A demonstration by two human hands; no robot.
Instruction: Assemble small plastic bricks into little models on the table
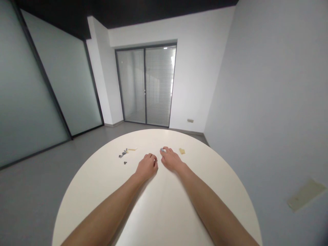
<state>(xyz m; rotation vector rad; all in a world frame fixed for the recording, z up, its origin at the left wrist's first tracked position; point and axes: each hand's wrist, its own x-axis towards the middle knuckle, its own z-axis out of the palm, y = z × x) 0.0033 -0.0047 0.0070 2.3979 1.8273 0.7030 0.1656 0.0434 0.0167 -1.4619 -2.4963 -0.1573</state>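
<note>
My left hand (148,165) rests on the round white table (164,201) with its fingers curled inward. Whatever it holds, if anything, is hidden by the fingers. Just to its right, my right hand (171,159) has thumb and fingers around a small grey-blue piece (161,149) at the tabletop; the piece is too small to name and partly covered. Left of both hands lies a cluster of small grey and dark pieces (124,152). A single dark piece (125,163) sits nearer to me, apart from that cluster.
A thin yellowish stick-like piece (132,149) lies beside the cluster. Right of my right hand is a small yellow piece (181,151), flat on the table. Beyond the table's far edge stand a glazed door with blinds (146,85) and white walls.
</note>
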